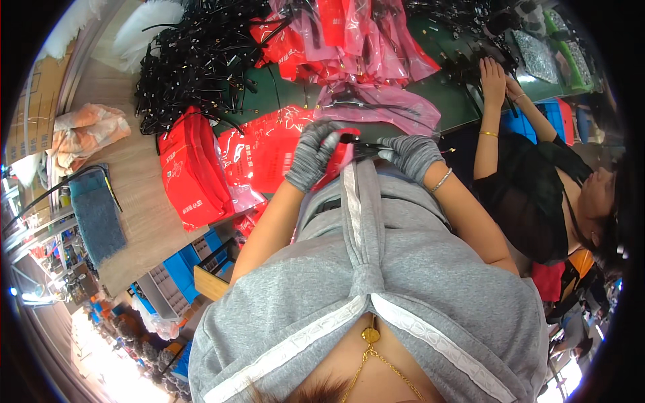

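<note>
Both my hands wear grey striped gloves and meet in front of my waist. My left hand (312, 156) pinches the edge of a red plastic bag (347, 138), its fingers closed. From the other side my right hand (411, 158) grips a dark bundled cable (366, 145), whose near end lies at the bag's edge. Whether that end is inside the bag or only against it, I cannot tell. Just beyond lies a pink see-through bag (379, 111) with a black cable in it.
A heap of black cables (195, 60) covers the far left of the green table. Red bags (191, 171) are stacked at left, and filled pink and red bags (349, 40) lie ahead. A co-worker's hands (494, 80) work at right. A blue cloth (97, 215) lies on the wooden surface.
</note>
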The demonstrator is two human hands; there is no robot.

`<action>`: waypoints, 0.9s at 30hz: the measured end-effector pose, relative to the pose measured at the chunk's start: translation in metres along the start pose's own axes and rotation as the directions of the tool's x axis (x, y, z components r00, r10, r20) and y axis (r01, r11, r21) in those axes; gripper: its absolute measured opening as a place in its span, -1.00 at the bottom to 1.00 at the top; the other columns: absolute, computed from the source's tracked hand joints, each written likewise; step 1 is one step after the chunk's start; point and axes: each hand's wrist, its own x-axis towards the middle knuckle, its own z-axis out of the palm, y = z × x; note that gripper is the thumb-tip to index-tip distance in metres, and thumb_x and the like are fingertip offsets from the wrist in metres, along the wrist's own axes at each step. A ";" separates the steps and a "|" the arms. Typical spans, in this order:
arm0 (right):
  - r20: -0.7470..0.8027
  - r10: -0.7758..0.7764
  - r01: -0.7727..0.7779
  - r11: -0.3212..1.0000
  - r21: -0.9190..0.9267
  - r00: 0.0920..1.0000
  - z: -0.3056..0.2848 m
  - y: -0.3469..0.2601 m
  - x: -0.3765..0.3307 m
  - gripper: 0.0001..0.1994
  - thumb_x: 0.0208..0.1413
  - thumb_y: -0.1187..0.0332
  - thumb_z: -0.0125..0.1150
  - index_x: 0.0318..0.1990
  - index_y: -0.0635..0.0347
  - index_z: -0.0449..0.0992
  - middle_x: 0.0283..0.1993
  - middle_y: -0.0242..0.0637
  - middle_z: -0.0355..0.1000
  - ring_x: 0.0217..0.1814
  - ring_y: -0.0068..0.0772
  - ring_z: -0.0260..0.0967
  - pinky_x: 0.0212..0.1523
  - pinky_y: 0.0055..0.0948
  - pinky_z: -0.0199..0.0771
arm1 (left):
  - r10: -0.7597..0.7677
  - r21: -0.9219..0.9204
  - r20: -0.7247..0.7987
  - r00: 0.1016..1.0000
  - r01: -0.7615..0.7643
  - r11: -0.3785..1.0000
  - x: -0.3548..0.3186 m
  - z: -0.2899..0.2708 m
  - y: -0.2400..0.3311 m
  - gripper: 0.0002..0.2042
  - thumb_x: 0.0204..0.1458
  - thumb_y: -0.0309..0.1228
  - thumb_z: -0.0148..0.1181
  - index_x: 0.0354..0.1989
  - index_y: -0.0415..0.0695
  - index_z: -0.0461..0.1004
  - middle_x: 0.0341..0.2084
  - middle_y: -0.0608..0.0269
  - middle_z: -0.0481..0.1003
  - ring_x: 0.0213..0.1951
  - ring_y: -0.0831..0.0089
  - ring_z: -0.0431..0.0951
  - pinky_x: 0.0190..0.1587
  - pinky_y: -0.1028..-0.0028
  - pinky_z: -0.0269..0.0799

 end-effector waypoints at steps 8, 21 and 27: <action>0.007 -0.139 0.136 0.979 0.154 0.990 -0.021 -0.045 0.024 -0.74 0.15 0.20 0.11 -0.11 0.14 0.51 -0.25 -0.09 0.51 -0.20 -0.11 0.48 -0.15 -0.22 0.46 | 0.030 0.172 0.079 0.996 -0.043 0.984 0.006 0.013 0.027 -0.73 0.19 -0.35 0.09 -0.02 -0.25 0.44 -0.17 0.09 0.46 -0.08 0.31 0.45 0.03 0.39 0.36; -0.125 -0.270 0.062 -0.230 0.971 0.955 0.009 -0.015 0.054 -0.31 0.10 -0.09 0.17 0.21 0.29 0.27 0.06 -0.06 0.43 0.07 -0.07 0.43 0.10 -0.17 0.44 | 0.192 -0.093 0.207 0.959 -0.176 0.980 0.027 0.001 0.141 -0.75 0.03 -0.48 0.23 -0.08 -0.14 0.50 -0.14 0.02 0.49 -0.03 0.11 0.48 -0.01 0.29 0.44; 0.336 -0.268 -0.263 0.276 0.925 0.903 -0.003 0.041 0.081 -0.40 0.16 0.16 0.16 0.33 0.04 0.17 0.22 -0.03 0.30 0.24 -0.21 0.30 0.22 -0.21 0.30 | 0.070 -0.399 0.394 0.916 0.102 0.911 0.035 -0.012 0.103 -0.72 0.07 -0.30 0.24 -0.16 -0.23 0.48 -0.12 0.15 0.49 -0.02 0.28 0.46 0.07 0.33 0.36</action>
